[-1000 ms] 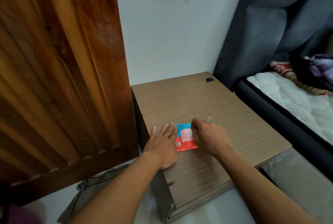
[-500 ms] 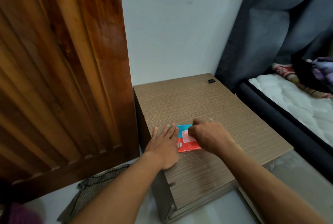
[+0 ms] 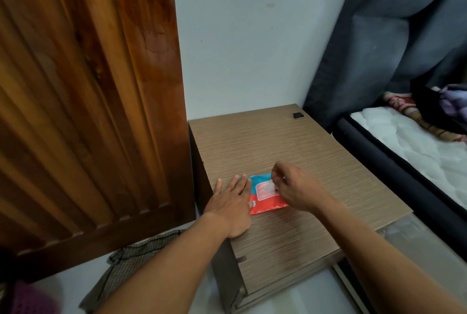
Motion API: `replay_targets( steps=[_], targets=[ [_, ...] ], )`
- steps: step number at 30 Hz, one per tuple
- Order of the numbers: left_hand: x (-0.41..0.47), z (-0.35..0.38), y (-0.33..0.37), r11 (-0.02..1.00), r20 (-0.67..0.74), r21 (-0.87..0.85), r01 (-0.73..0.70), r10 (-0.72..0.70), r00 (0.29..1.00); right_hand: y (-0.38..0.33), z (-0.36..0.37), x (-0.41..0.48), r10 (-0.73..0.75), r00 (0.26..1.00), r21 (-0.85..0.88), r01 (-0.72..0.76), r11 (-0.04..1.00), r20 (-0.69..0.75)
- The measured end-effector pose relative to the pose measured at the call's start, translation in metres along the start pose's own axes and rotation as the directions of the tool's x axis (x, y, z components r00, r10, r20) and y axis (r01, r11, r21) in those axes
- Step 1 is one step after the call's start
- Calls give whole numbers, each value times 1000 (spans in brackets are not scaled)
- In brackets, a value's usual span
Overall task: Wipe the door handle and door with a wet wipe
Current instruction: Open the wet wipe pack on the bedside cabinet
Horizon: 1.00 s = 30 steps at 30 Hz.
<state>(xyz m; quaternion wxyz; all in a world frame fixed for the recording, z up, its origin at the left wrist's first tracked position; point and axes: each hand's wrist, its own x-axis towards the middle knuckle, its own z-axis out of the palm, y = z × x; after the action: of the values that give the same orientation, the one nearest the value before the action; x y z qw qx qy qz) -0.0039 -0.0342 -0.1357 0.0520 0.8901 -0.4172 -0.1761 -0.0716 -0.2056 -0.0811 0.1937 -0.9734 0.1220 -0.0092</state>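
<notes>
A red and blue wet wipe pack [image 3: 265,198] lies flat on a low wood-grain cabinet [image 3: 278,141]. My left hand [image 3: 231,205] lies flat, palm down, pressing the pack's left end onto the cabinet top. My right hand [image 3: 298,189] hovers over the pack's right side, thumb and fingertips pinched together at the label on its top face. The brown wooden door [image 3: 88,111] stands to the left, its slatted panel facing me. No door handle is in view.
A dark checked cloth [image 3: 126,273] lies on the white floor by the door's foot. A small black item [image 3: 297,115] sits at the cabinet's far corner. To the right are a grey curtain [image 3: 391,35] and a white mattress [image 3: 417,146] in a dark frame.
My right hand has shifted slightly on the pack, with its fingertips now pinching at the label. My left hand has stayed flat on the pack's left end.
</notes>
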Motion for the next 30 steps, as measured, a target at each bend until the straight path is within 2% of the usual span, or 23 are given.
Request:
replay_targets(
  steps=[2,6,8,12,14,18,21,25,30],
  targets=[
    [0,0,0,1000,2,-6,1,-1,1000,-1,0,0,-6,1000,-48,7,999,26],
    [-1,0,0,1000,-3,-7,0,0,1000,-9,-3,1,-32,989,-259,69,963,145],
    [-1,1,1,1000,0,-7,0,0,1000,-9,-2,4,-70,989,-319,110,941,133],
    [0,1,0,1000,2,-9,4,-4,1000,-8,0,7,-68,998,-145,70,987,15],
    [0,0,0,1000,1,-10,4,-4,1000,-10,-1,7,-71,997,-94,71,993,2],
    [0,1,0,1000,-4,-4,2,-2,1000,-13,-3,3,-85,988,-290,120,949,130],
    [0,1,0,1000,6,-5,1,-1,1000,-12,-3,2,-116,988,-352,144,925,100],
    [-1,-1,0,1000,4,-12,5,-5,1000,-9,-5,2,-108,993,-255,117,960,49],
    [0,-1,1,1000,20,-3,9,-9,1000,-6,-2,1,24,998,45,-22,999,-63]
  ],
)
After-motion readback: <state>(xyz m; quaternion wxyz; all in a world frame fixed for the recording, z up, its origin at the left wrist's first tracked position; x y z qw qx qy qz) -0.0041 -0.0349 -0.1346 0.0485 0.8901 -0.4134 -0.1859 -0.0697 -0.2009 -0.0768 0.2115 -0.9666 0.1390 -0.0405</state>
